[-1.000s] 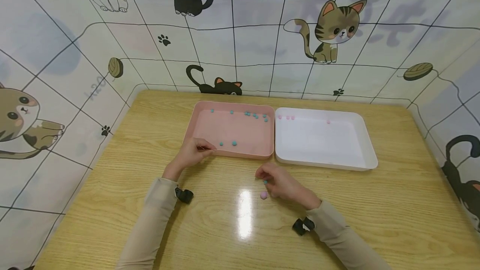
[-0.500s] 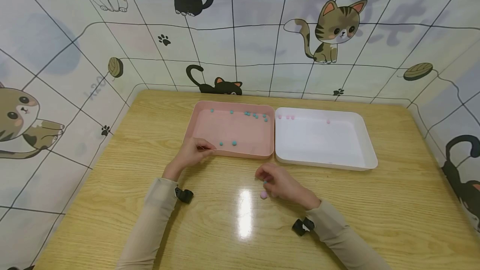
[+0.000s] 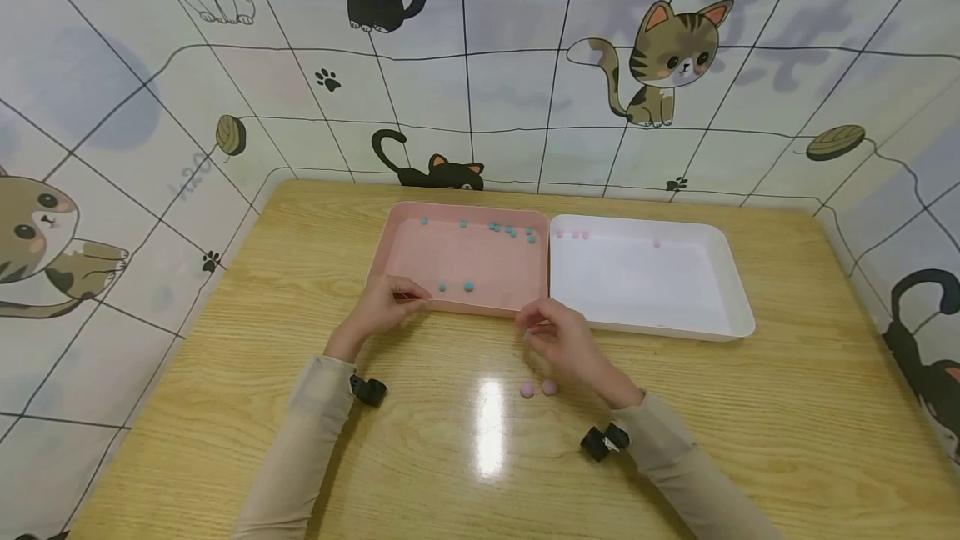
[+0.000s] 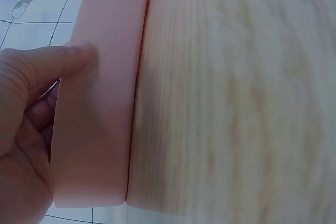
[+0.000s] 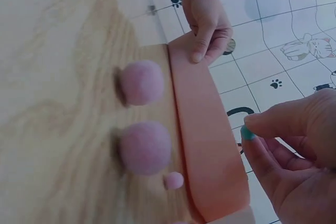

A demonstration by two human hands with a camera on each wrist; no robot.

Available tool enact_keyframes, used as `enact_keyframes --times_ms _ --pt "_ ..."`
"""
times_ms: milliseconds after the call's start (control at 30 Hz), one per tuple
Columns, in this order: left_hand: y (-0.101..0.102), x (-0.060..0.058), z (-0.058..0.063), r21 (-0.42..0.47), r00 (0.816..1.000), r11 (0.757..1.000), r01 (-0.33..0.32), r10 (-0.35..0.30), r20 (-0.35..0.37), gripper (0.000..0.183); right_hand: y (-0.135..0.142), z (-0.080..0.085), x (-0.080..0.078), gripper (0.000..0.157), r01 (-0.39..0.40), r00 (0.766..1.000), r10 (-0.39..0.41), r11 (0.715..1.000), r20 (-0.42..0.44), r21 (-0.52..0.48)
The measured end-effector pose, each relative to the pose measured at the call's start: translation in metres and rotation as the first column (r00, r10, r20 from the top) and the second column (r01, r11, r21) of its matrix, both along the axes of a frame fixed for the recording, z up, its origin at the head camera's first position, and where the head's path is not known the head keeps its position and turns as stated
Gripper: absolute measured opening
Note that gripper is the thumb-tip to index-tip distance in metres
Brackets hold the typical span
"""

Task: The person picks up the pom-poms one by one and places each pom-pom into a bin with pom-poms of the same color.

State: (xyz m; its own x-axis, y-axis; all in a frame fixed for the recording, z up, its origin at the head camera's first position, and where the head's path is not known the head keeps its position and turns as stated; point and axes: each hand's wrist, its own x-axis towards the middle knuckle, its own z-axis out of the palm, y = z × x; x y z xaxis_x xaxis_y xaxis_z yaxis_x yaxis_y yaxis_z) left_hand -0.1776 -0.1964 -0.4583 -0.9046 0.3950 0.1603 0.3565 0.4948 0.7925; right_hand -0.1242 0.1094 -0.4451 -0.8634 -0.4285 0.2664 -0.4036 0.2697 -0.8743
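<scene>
My left hand (image 3: 386,304) grips the front wall of the pink tray (image 3: 465,306) near its left corner; in the left wrist view the thumb (image 4: 79,59) presses on the wall's outer face. Between thumb and index finger, my right hand (image 3: 562,342) pinches a small teal pom-pom (image 5: 248,132), beside the tray's front right corner. Several teal pom-poms (image 3: 468,286) lie in the pink tray. On the table below my right hand sit two larger pink pom-poms (image 5: 143,82), and the right wrist view shows a smaller pink pom-pom (image 5: 174,180) close by.
A white tray (image 3: 667,331) stands right against the pink tray's right side, with several small pink pom-poms (image 3: 585,235) along its back. Both trays rest on a wooden table (image 3: 420,457), with cat-printed sheeting (image 3: 510,90) behind it.
My right hand has moved forward to the trays' front edges with the teal pom-pom, uncovering a second pink pom-pom on the table. The left hand has stayed in place.
</scene>
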Motion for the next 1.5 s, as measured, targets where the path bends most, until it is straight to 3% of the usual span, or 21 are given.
enact_keyframes --times_ms 333,867,1200,1500 --pt "0.000 0.000 -0.001 0.005 1.000 1.000 0.004 -0.004 -0.008 0.006 -0.013 0.015 -0.019 0.020 0.058 0.998 -0.058 0.998 -0.003 -0.007" --pt "-0.001 -0.001 -0.002 0.001 1.000 1.000 -0.001 0.001 0.015 0.007 -0.042 0.033 -0.056 0.020 0.073 0.997 -0.072 0.992 0.014 -0.106" --pt "-0.001 -0.003 -0.003 -0.001 1.000 1.000 0.004 -0.004 0.007 0.007 -0.056 0.033 -0.073 0.021 0.113 0.994 -0.113 0.991 0.008 -0.070" --pt "0.000 -0.002 -0.002 -0.003 1.000 1.000 0.002 -0.002 0.000 0.006 -0.055 0.029 -0.086 0.022 0.130 0.989 -0.123 0.987 0.078 -0.094"
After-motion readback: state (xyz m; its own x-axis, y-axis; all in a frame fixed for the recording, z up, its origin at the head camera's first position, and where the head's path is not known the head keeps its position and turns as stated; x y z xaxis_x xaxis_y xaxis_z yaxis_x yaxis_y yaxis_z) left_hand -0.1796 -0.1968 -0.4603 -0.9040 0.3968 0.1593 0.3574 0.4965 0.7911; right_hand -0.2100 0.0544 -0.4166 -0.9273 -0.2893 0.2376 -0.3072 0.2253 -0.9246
